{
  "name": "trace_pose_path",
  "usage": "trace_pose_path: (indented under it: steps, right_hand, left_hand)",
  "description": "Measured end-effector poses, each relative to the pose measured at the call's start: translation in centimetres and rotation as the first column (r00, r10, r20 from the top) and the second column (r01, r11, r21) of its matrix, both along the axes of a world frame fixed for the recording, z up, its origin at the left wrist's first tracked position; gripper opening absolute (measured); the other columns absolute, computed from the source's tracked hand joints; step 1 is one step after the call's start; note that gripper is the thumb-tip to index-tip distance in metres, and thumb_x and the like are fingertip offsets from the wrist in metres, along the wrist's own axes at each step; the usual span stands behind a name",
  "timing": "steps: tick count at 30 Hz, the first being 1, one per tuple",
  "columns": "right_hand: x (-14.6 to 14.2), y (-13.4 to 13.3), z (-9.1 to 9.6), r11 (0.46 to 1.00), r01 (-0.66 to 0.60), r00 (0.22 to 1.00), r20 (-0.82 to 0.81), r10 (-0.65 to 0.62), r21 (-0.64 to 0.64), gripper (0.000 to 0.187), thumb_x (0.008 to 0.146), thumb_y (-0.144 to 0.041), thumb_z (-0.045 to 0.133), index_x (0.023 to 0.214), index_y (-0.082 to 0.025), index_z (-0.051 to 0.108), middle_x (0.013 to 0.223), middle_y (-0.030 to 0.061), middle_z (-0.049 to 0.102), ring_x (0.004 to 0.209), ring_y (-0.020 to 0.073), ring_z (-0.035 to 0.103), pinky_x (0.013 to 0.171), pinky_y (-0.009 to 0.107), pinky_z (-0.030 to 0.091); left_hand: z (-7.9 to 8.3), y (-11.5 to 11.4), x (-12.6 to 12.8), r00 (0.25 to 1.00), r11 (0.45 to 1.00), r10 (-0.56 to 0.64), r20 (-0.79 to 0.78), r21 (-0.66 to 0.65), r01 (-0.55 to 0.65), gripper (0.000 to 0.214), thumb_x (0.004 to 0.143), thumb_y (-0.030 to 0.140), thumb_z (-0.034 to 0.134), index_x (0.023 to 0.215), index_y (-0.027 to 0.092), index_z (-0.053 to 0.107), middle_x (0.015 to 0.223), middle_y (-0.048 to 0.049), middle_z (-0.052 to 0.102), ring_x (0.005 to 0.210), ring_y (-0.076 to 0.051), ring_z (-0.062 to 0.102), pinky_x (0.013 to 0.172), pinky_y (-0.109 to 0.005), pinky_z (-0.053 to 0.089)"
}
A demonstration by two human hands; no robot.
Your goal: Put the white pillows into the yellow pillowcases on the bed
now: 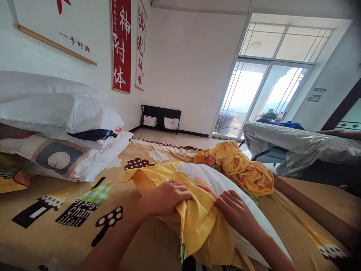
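Note:
A white pillow point(222, 182) lies on the bed in front of me, partly inside a yellow printed pillowcase point(197, 222). My left hand point(166, 197) is closed on a bunched fold of the yellow pillowcase at the pillow's left side. My right hand point(235, 210) rests on the pillow with its fingers curled into the edge of the same yellow cloth. A second yellow cloth point(242, 165) lies crumpled just beyond the pillow.
The bed has a tan cartoon-print sheet point(70, 210). Stacked white and patterned pillows point(56, 128) sit at the left by the wall. A grey-covered bed point(296, 146) stands at the right, with glass balcony doors point(262, 98) behind it. Red scrolls point(122, 45) hang on the wall.

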State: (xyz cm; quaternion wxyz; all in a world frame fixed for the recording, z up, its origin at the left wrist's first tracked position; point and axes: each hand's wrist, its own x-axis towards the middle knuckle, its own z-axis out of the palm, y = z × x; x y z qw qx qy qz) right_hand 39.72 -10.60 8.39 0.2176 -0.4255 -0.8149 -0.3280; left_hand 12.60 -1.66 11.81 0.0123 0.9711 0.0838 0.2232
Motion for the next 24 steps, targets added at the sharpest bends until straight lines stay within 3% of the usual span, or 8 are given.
trace_pose_path:
  steps: [3,6,9,12,15,17,21,24]
  right_hand:
    - [0.3,-0.8,0.3,1.0,-0.005,0.996,-0.086,0.005,0.001,0.021,0.093,-0.02,0.047,0.073,-0.02,0.051,0.064,-0.0008,0.05,0.063,0.0147,0.041,0.064,0.028,0.035]
    - [0.0,-1.3,-0.5,0.982,-0.034,0.976,-0.218,-0.008,-0.188,0.026,0.095,-0.023,0.044,0.07,-0.021,0.049,0.064,-0.0011,0.053,0.061,0.0134,0.044,0.061,0.027,0.038]
    - [-0.3,-1.5,-1.2,0.859,-0.108,0.941,-0.331,-0.075,-0.5,0.031,0.097,-0.028,0.039,0.07,-0.021,0.052,0.066,-0.0011,0.058,0.063,0.0135,0.051,0.061,0.027,0.045]
    - [-0.7,-1.7,-0.6,0.798,-0.135,0.904,-0.403,-0.144,-0.588,0.03,0.095,-0.033,0.042,0.069,-0.022,0.054,0.064,-0.0017,0.06,0.061,0.0153,0.056,0.056,0.028,0.048]
    - [-2.0,-2.8,0.9,0.924,-0.06,0.847,-0.51,-0.154,-0.379,0.022,0.093,-0.028,0.044,0.075,-0.025,0.055,0.068,-0.0005,0.063,0.059,0.0165,0.058,0.051,0.028,0.049]
    - [-3.8,-4.1,1.5,0.986,-0.035,0.844,-0.534,-0.058,-0.163,0.014,0.091,-0.022,0.046,0.082,-0.026,0.056,0.07,0.0005,0.064,0.059,0.0167,0.059,0.054,0.028,0.051]
    - [-8.3,-5.9,1.0,0.99,-0.143,0.939,-0.313,0.14,0.012,0.016,0.088,-0.013,0.05,0.095,-0.022,0.061,0.078,0.0026,0.068,0.066,0.0157,0.063,0.065,0.028,0.053]
    - [-10.8,-4.5,-0.6,0.986,-0.115,0.981,-0.141,0.132,0.119,0.025,0.089,-0.015,0.048,0.11,-0.015,0.062,0.097,0.0092,0.071,0.082,0.0194,0.065,0.074,0.032,0.051]
  left_hand:
    - [0.0,0.6,0.0,0.996,0.984,-0.019,0.085,-0.173,0.033,0.01,0.073,0.011,0.051,0.07,0.021,0.051,0.068,0.0015,0.057,0.066,-0.014,0.054,0.061,-0.023,0.037]
    - [0.0,1.8,-0.6,0.987,0.939,0.0,0.162,-0.34,0.056,0.018,0.071,0.013,0.048,0.057,0.02,0.039,0.056,0.0037,0.046,0.054,-0.011,0.043,0.054,-0.023,0.031]
    - [-0.1,2.3,-1.0,0.98,0.869,0.023,0.196,-0.488,0.077,0.018,0.074,0.013,0.044,0.057,0.019,0.042,0.057,0.0042,0.047,0.056,-0.01,0.043,0.056,-0.022,0.033]
    - [-0.2,2.3,-0.8,0.96,0.81,0.094,0.265,-0.581,0.081,0.018,0.081,0.02,0.044,0.068,0.019,0.056,0.07,0.0018,0.06,0.071,-0.014,0.054,0.069,-0.023,0.042]
    - [-0.3,2.3,-0.4,0.932,0.738,0.196,0.306,-0.672,0.066,0.021,0.085,0.03,0.047,0.084,0.018,0.065,0.084,-0.0007,0.066,0.085,-0.018,0.058,0.079,-0.027,0.045]
    - [-0.3,2.3,0.0,0.915,0.666,0.257,0.309,-0.743,0.064,0.026,0.086,0.036,0.048,0.088,0.017,0.066,0.087,-0.0014,0.067,0.088,-0.02,0.058,0.079,-0.028,0.046]
    - [-0.4,1.9,0.7,0.882,0.558,0.328,0.338,-0.823,0.108,0.028,0.086,0.04,0.051,0.088,0.016,0.064,0.086,-0.0009,0.065,0.084,-0.018,0.056,0.075,-0.026,0.045]
    - [-0.3,1.5,0.9,0.872,0.495,0.34,0.353,-0.855,0.153,0.026,0.085,0.041,0.051,0.083,0.016,0.061,0.082,0.0005,0.062,0.077,-0.016,0.054,0.07,-0.025,0.043]
